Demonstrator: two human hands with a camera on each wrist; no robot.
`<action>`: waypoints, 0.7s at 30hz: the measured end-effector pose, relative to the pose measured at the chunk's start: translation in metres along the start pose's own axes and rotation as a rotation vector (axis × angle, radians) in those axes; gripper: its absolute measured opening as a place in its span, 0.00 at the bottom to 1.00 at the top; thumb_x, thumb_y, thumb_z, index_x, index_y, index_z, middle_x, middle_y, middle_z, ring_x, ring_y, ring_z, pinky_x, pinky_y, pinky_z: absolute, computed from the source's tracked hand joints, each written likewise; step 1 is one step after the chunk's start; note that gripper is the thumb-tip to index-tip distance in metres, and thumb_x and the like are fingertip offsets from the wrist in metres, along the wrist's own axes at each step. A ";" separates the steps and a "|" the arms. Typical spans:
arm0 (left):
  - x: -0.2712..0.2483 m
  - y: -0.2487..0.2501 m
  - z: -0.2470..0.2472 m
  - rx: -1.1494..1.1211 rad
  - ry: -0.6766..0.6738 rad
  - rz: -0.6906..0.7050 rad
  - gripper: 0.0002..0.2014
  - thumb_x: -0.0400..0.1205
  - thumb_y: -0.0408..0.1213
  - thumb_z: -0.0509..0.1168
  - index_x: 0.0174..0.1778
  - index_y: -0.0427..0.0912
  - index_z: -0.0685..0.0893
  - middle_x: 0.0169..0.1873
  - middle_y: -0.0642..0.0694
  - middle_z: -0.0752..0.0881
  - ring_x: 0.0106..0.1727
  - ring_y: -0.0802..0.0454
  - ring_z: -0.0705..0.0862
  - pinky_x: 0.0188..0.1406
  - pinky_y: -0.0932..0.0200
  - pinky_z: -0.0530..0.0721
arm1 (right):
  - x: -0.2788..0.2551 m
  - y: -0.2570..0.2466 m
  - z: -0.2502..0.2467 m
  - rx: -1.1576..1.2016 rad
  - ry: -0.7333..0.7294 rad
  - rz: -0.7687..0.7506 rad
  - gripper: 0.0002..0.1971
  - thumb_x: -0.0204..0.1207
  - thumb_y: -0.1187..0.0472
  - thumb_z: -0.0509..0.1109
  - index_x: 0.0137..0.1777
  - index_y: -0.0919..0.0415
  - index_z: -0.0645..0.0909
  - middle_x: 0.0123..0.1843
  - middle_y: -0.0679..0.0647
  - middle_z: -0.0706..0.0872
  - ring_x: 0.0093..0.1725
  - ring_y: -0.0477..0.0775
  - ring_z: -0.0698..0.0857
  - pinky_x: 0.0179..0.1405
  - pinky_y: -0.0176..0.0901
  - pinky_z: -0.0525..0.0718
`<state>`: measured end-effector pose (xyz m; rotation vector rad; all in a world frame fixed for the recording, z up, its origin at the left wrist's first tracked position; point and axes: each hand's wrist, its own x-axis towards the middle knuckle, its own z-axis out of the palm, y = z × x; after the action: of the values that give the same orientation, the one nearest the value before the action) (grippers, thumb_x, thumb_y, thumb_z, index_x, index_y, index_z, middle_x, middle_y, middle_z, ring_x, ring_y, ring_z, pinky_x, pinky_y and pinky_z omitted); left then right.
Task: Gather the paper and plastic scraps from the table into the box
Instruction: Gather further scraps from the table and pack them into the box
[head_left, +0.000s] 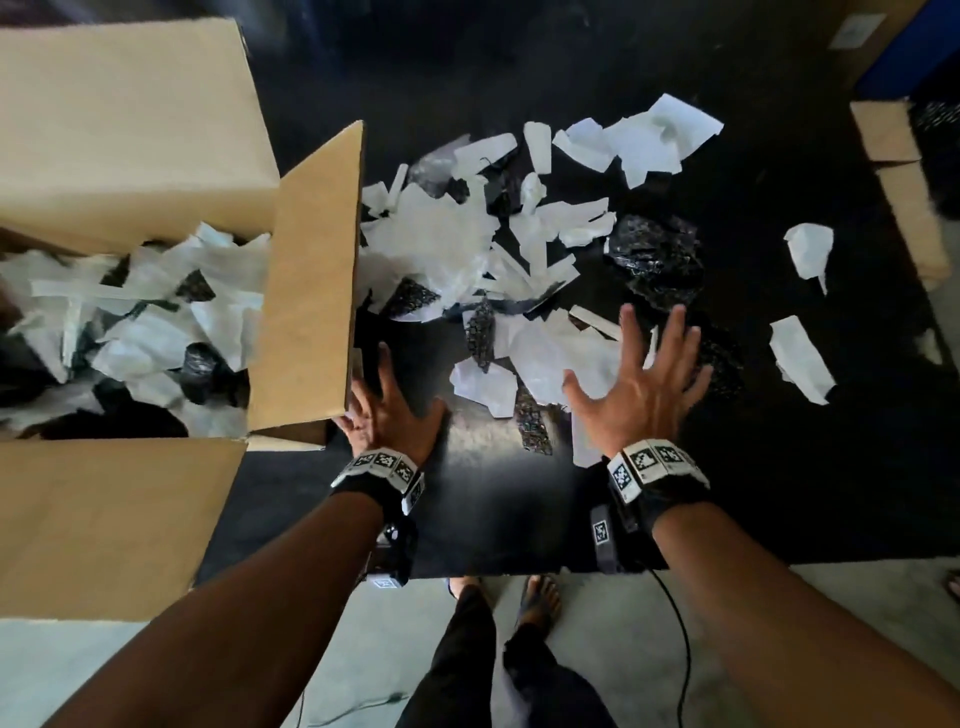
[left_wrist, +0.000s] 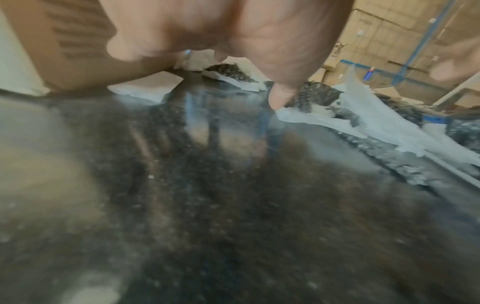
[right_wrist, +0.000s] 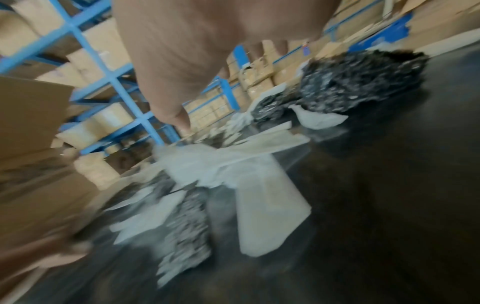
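A cardboard box (head_left: 306, 291) stands at the table's left edge, part full of white and black scraps. White paper scraps (head_left: 447, 244) and black plastic pieces (head_left: 654, 260) lie heaped across the black table (head_left: 493, 493). My left hand (head_left: 387, 410) hovers palm down by the box's near corner, fingers spread and holding nothing. My right hand (head_left: 639, 379) is spread wide above the near scraps, empty too. The left wrist view shows my left hand's fingers (left_wrist: 283, 96) just above the tabletop. In the blurred right wrist view, paper scraps (right_wrist: 259, 185) lie under the right hand.
Loose scraps (head_left: 802, 358) lie apart at the table's right side. A second cardboard box (head_left: 904, 176) sits at the right edge. The box's near flap (head_left: 104, 519) juts over the floor. My legs and feet (head_left: 535, 603) stand below the front edge.
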<state>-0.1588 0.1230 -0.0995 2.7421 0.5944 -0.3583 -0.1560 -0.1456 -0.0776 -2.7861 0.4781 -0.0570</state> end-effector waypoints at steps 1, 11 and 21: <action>0.005 -0.003 0.003 -0.015 0.000 -0.002 0.52 0.77 0.65 0.68 0.89 0.59 0.41 0.87 0.32 0.48 0.86 0.30 0.55 0.81 0.27 0.56 | 0.008 0.006 0.005 -0.024 -0.060 0.084 0.55 0.65 0.24 0.66 0.89 0.39 0.47 0.91 0.60 0.37 0.88 0.71 0.41 0.81 0.82 0.46; 0.032 0.027 0.041 -0.108 0.072 0.178 0.52 0.72 0.72 0.53 0.90 0.52 0.47 0.89 0.39 0.44 0.89 0.37 0.39 0.86 0.34 0.42 | 0.032 -0.030 0.066 0.014 -0.287 -0.164 0.51 0.71 0.24 0.61 0.90 0.41 0.43 0.91 0.62 0.38 0.87 0.73 0.35 0.84 0.75 0.42; 0.059 0.069 0.003 -0.149 0.270 -0.049 0.37 0.82 0.66 0.55 0.87 0.65 0.51 0.87 0.33 0.51 0.87 0.33 0.51 0.85 0.32 0.51 | 0.083 -0.039 0.016 0.091 -0.026 -0.389 0.55 0.60 0.24 0.68 0.88 0.41 0.56 0.92 0.58 0.48 0.89 0.69 0.46 0.77 0.74 0.55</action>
<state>-0.0772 0.0831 -0.1026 2.6532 0.7256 0.0472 -0.0637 -0.1332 -0.0814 -2.7443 -0.0762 -0.1255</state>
